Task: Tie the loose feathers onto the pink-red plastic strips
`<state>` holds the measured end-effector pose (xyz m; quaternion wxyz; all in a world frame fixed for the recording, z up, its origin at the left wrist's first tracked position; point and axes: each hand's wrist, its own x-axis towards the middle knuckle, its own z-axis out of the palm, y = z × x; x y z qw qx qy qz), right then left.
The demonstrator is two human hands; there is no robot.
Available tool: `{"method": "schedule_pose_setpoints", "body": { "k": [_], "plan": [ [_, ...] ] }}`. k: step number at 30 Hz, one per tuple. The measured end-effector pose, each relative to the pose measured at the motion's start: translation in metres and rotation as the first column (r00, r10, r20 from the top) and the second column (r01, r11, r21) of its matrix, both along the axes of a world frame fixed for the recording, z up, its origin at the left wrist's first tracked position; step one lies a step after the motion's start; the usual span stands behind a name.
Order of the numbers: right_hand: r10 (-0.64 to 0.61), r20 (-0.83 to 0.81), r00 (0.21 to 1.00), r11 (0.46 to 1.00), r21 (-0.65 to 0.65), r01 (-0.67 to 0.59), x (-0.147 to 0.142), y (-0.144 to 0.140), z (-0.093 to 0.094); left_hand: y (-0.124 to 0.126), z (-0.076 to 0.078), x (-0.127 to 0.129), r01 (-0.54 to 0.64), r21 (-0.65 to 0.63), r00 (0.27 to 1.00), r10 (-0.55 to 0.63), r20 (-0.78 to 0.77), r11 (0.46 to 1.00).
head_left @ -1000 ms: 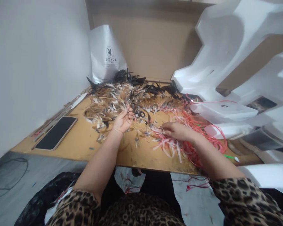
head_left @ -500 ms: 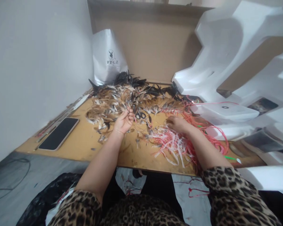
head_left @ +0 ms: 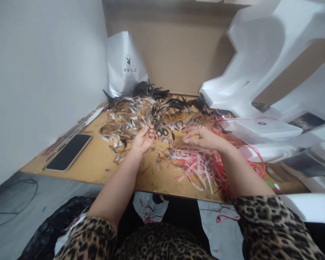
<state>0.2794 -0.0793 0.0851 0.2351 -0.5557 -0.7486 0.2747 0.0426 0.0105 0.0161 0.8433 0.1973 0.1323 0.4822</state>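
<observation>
Feather bundle point(head_left: 148, 127): pinched in left hand point(head_left: 142, 140), fingers curled shut around the quill ends, tips fanning up and away twd the far feather pile point(head_left: 148, 108); long axis runs roughly front-to-back. Bundle sits just above desk point(head_left: 97, 162), centre, prob. held upright so quills stay aligned. Right hand point(head_left: 203, 139) hovers palm-down over pink/white strips point(head_left: 197, 164), fingers loosely extended; a grip on any strip can't be told. Scissors point(head_left: 161, 132) lie between both hands, within reach. Phone point(head_left: 69, 151) lies flat at left, well apart. White bag point(head_left: 126, 63) stands at rear.

"PPGZ" on white bag point(head_left: 126, 65)
</observation>
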Motion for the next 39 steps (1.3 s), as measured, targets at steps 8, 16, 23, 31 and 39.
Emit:
{"method": "schedule_pose_setpoints", "body": {
  "k": [8,16,23,31,39],
  "plan": [
    [-0.194,-0.541,0.818,0.98,-0.144,0.137,-0.071,0.032,-0.005,-0.001,-0.005,0.004,0.052,0.09,0.998,-0.048,-0.039,0.995],
    [-0.271,-0.782,0.562,0.912,-0.395,-0.109,-0.09,0.053,-0.049,0.001,-0.011,0.007,0.093,0.191,0.98,-0.056,-0.189,0.977],
    [-0.223,-0.704,0.674,0.944,-0.329,-0.031,-0.075,0.061,-0.057,0.001,-0.009,0.007,0.072,0.178,0.972,-0.029,-0.234,0.981],
    [-0.25,-0.768,0.589,0.958,-0.285,0.034,-0.075,0.061,-0.054,-0.003,-0.008,0.005,0.153,0.213,0.979,-0.119,-0.167,0.965],
    [-0.25,-0.846,0.47,0.947,-0.316,-0.065,-0.085,0.057,-0.054,-0.003,-0.01,0.007,0.19,0.192,0.956,-0.137,-0.258,0.963]
  ]
}}
